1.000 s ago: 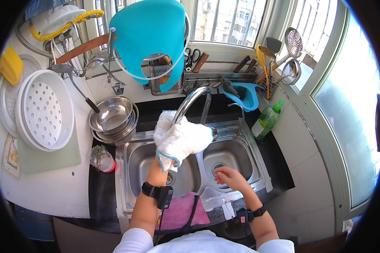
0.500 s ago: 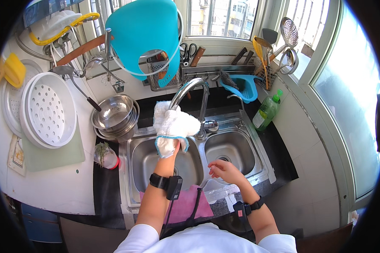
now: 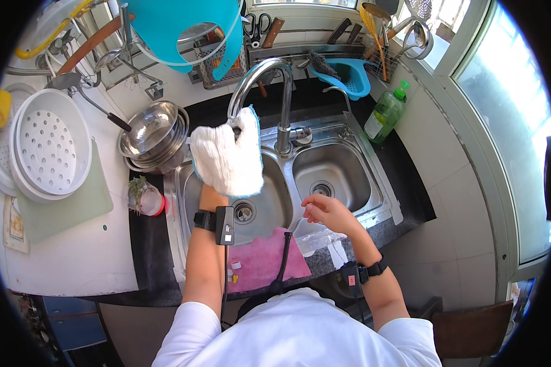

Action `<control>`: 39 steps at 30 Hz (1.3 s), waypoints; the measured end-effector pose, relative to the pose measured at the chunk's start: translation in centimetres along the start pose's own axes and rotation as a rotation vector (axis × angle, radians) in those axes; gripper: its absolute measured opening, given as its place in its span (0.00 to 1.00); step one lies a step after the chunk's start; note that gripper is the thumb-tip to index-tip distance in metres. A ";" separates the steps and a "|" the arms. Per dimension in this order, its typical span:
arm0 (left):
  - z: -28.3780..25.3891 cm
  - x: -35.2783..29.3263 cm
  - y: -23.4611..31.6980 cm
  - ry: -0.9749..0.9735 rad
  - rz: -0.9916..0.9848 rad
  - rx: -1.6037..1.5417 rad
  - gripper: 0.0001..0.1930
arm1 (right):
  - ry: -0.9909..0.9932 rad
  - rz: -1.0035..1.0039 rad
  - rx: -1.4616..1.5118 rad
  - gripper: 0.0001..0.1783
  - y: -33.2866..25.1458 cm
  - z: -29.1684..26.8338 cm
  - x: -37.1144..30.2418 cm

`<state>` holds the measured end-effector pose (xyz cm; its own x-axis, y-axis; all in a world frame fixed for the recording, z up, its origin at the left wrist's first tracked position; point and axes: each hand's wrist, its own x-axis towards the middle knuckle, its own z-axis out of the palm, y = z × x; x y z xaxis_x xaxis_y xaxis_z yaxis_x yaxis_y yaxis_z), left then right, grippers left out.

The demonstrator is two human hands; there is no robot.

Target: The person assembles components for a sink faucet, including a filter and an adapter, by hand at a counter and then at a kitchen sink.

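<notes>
A fluffy white cloth with blue edging point(image 3: 229, 156) covers my left hand, whose fingers are hidden beneath it. The hand grips the cloth at the spout end of the chrome faucet point(image 3: 286, 98), over the larger left basin point(image 3: 269, 196) of the steel sink. Over the front of the smaller right basin point(image 3: 343, 165), my right hand point(image 3: 327, 213) hovers with nothing in it. Its fingers are loosely bent and a little apart.
Nested steel bowls point(image 3: 150, 137), a jar with a red rim point(image 3: 146, 199) and white perforated baskets point(image 3: 49, 144) stand left. A green soap bottle point(image 3: 386, 113) and a blue strainer point(image 3: 349, 79) stand right. A pink cloth point(image 3: 263, 263) lies at the front edge.
My left hand and the cloth have shifted left, and the cloth has turned to show a broad white face by the spout. The view has tipped downward. My right hand stays near the basin divider.
</notes>
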<state>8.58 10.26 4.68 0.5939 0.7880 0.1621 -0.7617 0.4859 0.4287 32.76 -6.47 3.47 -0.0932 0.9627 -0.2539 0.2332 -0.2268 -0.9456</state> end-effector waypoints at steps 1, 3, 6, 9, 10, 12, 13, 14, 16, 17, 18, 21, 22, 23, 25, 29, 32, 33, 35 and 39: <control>-0.6 -1.0 -0.4 0.015 -0.025 0.001 0.18 | 0.003 0.002 0.005 0.12 0.3 0.1 -0.1; -1.6 -3.0 -1.1 0.046 -0.064 0.009 0.18 | 0.039 -0.015 0.010 0.11 0.2 0.8 -0.2; -2.1 -5.0 -2.4 0.069 -0.120 0.010 0.17 | 0.157 -0.148 0.039 0.10 -0.8 2.2 -0.1; -2.1 -6.3 -3.8 0.069 -0.193 0.017 0.17 | 0.277 -0.387 -0.173 0.13 -3.8 3.8 -0.2; -2.1 -6.7 -4.2 0.068 -0.216 0.020 0.17 | 0.309 -0.477 -0.287 0.14 -4.5 4.3 0.0; -2.1 -7.0 -4.9 0.054 -0.264 0.025 0.17 | 0.354 -0.692 -0.429 0.17 -4.8 5.5 1.1; -2.0 -7.1 -5.3 0.044 -0.290 0.029 0.17 | 0.376 -0.799 -0.499 0.18 -4.8 5.9 1.4; -1.9 -7.1 -5.7 0.036 -0.304 0.034 0.17 | 0.336 -0.741 -0.554 0.21 -4.8 6.3 1.5; -1.6 -7.0 -6.5 0.012 -0.339 0.046 0.16 | 0.327 -0.724 -0.639 0.21 -3.9 6.5 2.0; -1.4 -6.9 -6.9 -0.003 -0.353 0.049 0.16 | 0.323 -0.716 -0.682 0.21 -3.3 6.5 2.1; -1.1 -6.7 -7.2 -0.016 -0.366 0.052 0.16 | 0.308 -0.673 -0.686 0.22 -2.8 6.5 2.1; -0.7 -6.8 -7.8 -0.031 -0.379 0.058 0.16 | 0.250 -0.666 -0.677 0.21 -1.5 6.1 2.2; -0.7 -6.9 -7.8 -0.029 -0.379 0.055 0.16 | 0.218 -0.604 -0.630 0.21 -1.3 6.0 2.2; -0.7 -7.1 -7.8 -0.026 -0.373 0.055 0.16 | 0.187 -0.547 -0.583 0.20 -1.4 5.8 2.4; -0.8 -7.9 -7.7 -0.003 -0.354 0.047 0.16 | 0.158 -0.430 -0.450 0.19 -1.9 5.8 2.7; -1.2 -10.5 -6.4 0.075 -0.305 0.040 0.16 | 0.208 -0.394 -0.319 0.18 -2.4 5.2 4.4; -1.8 -12.9 -4.9 0.157 -0.228 0.038 0.15 | 0.221 -0.578 -0.594 0.17 -3.0 4.5 5.9; -2.1 -13.6 -4.2 0.183 -0.200 0.038 0.15 | 0.225 -0.625 -0.688 0.17 -3.1 4.3 6.3; -2.5 -15.0 -2.8 0.232 -0.136 0.048 0.15 | 0.232 -0.720 -0.877 0.18 -3.1 3.9 7.0; -3.1 -18.7 0.6 0.340 0.036 0.100 0.15 | 0.104 -0.775 -1.006 0.19 -4.0 4.4 8.4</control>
<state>-3.83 -2.96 -0.87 0.4343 0.8929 -0.1190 -0.7414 0.4294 0.5158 26.81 1.87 4.20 -0.4683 0.8098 0.3534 0.7842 0.5652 -0.2561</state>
